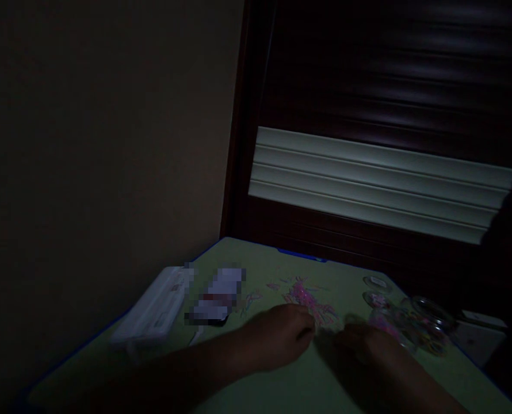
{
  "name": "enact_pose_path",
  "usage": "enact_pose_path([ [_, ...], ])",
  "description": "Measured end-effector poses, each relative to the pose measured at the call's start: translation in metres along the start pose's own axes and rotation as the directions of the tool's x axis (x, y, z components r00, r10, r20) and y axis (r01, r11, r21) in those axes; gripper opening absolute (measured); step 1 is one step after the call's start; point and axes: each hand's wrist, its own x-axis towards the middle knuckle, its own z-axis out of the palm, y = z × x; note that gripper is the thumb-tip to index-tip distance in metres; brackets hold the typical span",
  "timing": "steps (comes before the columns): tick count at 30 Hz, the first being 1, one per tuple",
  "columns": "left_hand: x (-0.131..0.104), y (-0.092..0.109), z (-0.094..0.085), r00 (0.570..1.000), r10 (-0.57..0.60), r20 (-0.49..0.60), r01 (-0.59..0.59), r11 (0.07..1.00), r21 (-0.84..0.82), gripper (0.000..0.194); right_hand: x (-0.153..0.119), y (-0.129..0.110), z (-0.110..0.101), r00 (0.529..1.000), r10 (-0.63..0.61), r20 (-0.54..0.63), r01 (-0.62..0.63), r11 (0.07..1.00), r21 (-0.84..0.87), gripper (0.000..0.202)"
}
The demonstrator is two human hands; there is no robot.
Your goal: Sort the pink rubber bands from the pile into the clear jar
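Note:
The light is dim and small details are hard to make out. My left hand [284, 336] is closed, its fingertips pressed together just in front of a scattered heap of small pink and pale strands [305, 296] on the light green tabletop [256, 397]. Across a narrow gap, my right hand [363, 343] is closed in a pinch low over the table. Whatever either hand holds is too small or hidden to name. Beside my right hand stands a clear jar [428, 325] containing many-coloured loops that look like rubber bands. Another clear container with pink contents [383, 323] lies partly behind that hand.
A long white case [152, 307] lies at the left, alongside a blurred-out phone [219, 293] with a cable. Small round clear containers [377, 300] line the right side, and a pale box [480, 333] stands beyond the jar. A dark slatted panel [368, 178] rises behind the table.

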Motion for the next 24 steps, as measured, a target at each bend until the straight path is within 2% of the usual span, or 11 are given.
enact_pose_path([
  [3, 0.001, -0.005, -0.013, 0.999, 0.045, 0.026, -0.049, 0.98, 0.19, 0.016, -0.001, -0.005, -0.007, 1.0, -0.01, 0.028, 0.009, 0.999, 0.034, 0.022],
  [6, 0.004, -0.016, -0.024, 0.999, 0.018, 0.034, -0.03, 0.929, 0.368, 0.019, -0.001, -0.011, -0.014, 0.998, 0.017, 0.065, -0.02, 0.999, 0.045, 0.024],
  [8, 0.006, -0.025, -0.031, 0.997, -0.041, 0.064, 0.008, 0.894, 0.449, 0.021, -0.001, -0.012, -0.015, 0.996, 0.039, 0.083, -0.042, 0.998, 0.041, 0.025],
  [10, 0.007, -0.033, -0.038, 0.985, -0.147, 0.094, 0.081, 0.863, 0.499, 0.021, -0.001, -0.013, -0.015, 0.996, 0.041, 0.078, -0.045, 0.998, 0.044, 0.026],
  [16, 0.005, -0.049, -0.053, 0.96, -0.263, 0.099, 0.174, 0.835, 0.522, 0.015, 0.001, -0.018, -0.02, 1.0, 0.022, 0.019, -0.023, 0.998, 0.064, 0.029],
  [20, 0.001, -0.053, -0.055, 0.943, -0.32, 0.097, 0.227, 0.826, 0.516, 0.009, 0.002, -0.021, -0.025, 0.997, 0.028, 0.066, -0.031, 0.998, 0.053, 0.028],
  [24, -0.002, -0.058, -0.053, 0.922, -0.374, 0.095, 0.28, 0.818, 0.503, 0.013, 0.0, -0.02, -0.023, 0.997, 0.038, 0.064, -0.043, 0.997, 0.066, 0.028],
])
